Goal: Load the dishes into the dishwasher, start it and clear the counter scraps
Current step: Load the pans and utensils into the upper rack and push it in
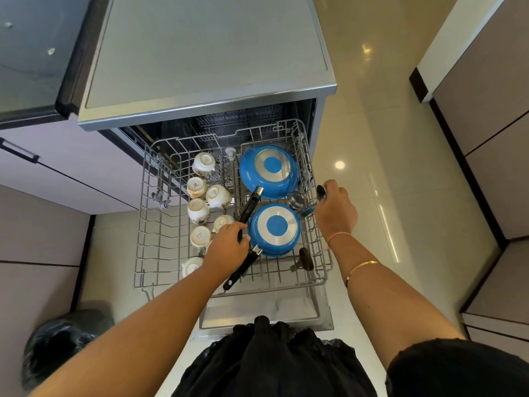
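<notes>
The dishwasher's wire rack (148,253) is pulled out over the open door. Two blue pans lie upside down in its right half, the far pan (269,170) and the near pan (274,229), each with a black handle. My left hand (226,246) grips the far pan's black handle (250,209). My right hand (336,212) is at the rack's right edge and holds a dark spoon-like utensil (321,193) above a steel ladle (297,202). Several cream cups (197,209) stand upside down in the left half.
The grey dishwasher top (206,53) stretches ahead, with a dark counter (28,53) to the left. A bin lined with a black bag (57,348) stands on the floor at lower left. Glossy tiled floor (372,138) and cabinets (492,138) lie to the right.
</notes>
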`<state>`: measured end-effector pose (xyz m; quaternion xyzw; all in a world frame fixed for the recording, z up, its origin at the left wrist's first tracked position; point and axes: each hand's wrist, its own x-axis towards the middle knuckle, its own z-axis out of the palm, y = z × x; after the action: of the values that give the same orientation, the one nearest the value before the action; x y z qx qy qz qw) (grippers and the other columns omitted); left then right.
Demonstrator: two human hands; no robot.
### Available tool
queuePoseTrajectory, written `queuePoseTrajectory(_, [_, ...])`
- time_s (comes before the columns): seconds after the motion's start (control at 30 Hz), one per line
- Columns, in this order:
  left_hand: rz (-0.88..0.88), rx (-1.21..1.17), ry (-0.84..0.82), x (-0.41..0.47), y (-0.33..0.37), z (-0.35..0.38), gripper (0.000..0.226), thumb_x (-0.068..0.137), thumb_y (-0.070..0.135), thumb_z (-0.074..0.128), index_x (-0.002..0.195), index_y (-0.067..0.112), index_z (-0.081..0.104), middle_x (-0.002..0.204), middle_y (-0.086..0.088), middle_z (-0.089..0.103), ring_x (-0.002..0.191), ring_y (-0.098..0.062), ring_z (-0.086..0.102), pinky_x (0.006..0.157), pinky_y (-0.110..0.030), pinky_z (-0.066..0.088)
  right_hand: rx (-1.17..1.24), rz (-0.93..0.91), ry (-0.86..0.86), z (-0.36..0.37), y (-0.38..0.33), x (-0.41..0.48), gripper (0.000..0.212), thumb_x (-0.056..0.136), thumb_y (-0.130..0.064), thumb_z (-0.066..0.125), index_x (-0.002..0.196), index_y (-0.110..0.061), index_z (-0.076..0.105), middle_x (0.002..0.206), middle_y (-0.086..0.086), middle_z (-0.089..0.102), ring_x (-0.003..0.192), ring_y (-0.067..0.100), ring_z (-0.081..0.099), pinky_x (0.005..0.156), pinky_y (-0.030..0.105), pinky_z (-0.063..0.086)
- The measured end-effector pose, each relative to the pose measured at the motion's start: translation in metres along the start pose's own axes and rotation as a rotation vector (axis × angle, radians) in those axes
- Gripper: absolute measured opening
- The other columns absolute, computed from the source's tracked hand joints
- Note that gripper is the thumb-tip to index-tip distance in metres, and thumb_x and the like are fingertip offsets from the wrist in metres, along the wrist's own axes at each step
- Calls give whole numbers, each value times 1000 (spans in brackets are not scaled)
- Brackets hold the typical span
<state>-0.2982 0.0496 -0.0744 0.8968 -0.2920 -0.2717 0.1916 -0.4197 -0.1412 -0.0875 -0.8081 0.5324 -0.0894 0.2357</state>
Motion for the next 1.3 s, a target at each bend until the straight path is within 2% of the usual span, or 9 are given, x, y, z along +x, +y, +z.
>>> queuePoseTrajectory(0.1, [-7,22,11,0,-2,-1,32,94,20,49,125,15,52,126,-8,54,110,-20,53,90,-31,43,-23,-9,81,-1,5,-6,18,95,-12,44,110,-10,53,95,11,60,59,25,46,53,26,31])
queuePoseTrajectory(0.23, [-17,33,3,1,-3,1,32,93,21,50,125,15,52,126,-9,54,111,-22,53,93,-35,43,-14,-22,96,-2,9,-6,17,94,-12,44,108,-10,54,92,11,62,64,30,56,54,27,36])
queuePoseTrajectory(0.4, [3,31,-8,2,1,4,32,93,20,50,124,15,52,126,-8,54,111,-22,52,94,-37,44,3,-26,73,-1,16,-7,18,94,-13,43,107,-12,55,90,9,62,65,28,56,56,28,39])
queuePoseTrajectory(0.53, [5,22,-15,3,4,6,32,93,20,51,124,14,52,125,-8,55,109,-21,54,94,-37,47,69,-6,22,1,23,-3,17,96,-15,44,110,-14,54,95,8,61,66,23,50,58,27,36])
queuePoseTrajectory(0.63, [2,29,-30,4,5,9,32,93,20,51,125,14,52,126,-10,55,110,-22,55,95,-39,46,81,-17,-24,-2,25,8,18,96,-17,43,111,-14,54,96,10,61,69,25,50,60,28,35])
queuePoseTrajectory(0.83, [28,37,-45,6,9,13,32,93,19,51,125,12,52,126,-9,54,109,-21,55,92,-33,45,35,-21,-91,-1,12,16,17,97,-20,43,111,-11,50,99,13,60,75,32,58,59,31,37])
queuePoseTrajectory(1.0, [28,42,-61,8,11,16,31,93,19,51,123,12,52,124,-9,54,108,-20,54,91,-33,46,-20,1,-105,-5,1,20,16,95,-13,42,109,-7,46,95,16,59,67,27,46,56,31,31])
queuePoseTrajectory(1.1, [41,48,-57,10,10,16,32,93,20,51,124,13,52,125,-7,55,108,-20,55,91,-33,47,-72,-4,-55,-12,-1,22,15,94,-12,43,107,-7,49,92,14,60,65,26,45,56,30,30])
queuePoseTrajectory(1.3, [25,59,-50,10,6,17,32,93,21,51,124,13,52,124,-8,55,106,-19,55,88,-30,45,-46,18,-94,-3,7,11,12,95,-14,43,104,-8,49,92,14,61,65,27,47,56,30,32])
